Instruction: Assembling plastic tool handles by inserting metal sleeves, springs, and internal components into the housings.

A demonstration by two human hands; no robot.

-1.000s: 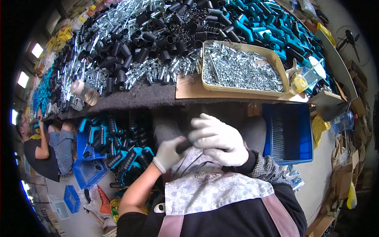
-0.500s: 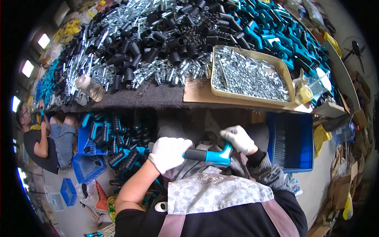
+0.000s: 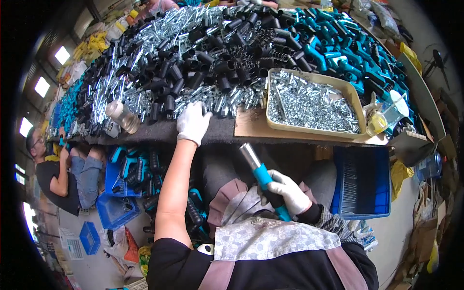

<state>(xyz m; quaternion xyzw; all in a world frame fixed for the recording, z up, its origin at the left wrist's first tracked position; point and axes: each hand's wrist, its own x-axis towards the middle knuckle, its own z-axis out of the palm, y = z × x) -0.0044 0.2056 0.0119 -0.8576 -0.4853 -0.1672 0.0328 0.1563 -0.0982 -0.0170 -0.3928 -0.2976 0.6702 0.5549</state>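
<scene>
My right hand (image 3: 288, 190), in a white glove, is closed around the black section of a teal-and-black tool body (image 3: 262, 176) above my lap. The tool body slants, with its bare silver tube pointing up and left toward the table edge. My left hand (image 3: 193, 124), also gloved in white, reaches over the table's front edge to the small silver metal parts (image 3: 222, 102). Its fingers are stretched out among them, thumb apart, and nothing shows in its grasp. Black tube sleeves (image 3: 195, 79) lie heaped just beyond.
A cream tray (image 3: 314, 129) of small metal pieces sits at the table's front right, teal housings (image 3: 328, 36) behind it. Left of my arm stands a clear bottle (image 3: 123, 117). Blue bins (image 3: 362, 212) flank my legs. A co-worker (image 3: 58, 176) sits at far left.
My left hand has let go of the tool body and moved up onto the metal parts. My right hand has turned the tool body, now gripping its black section with the silver tube up.
</scene>
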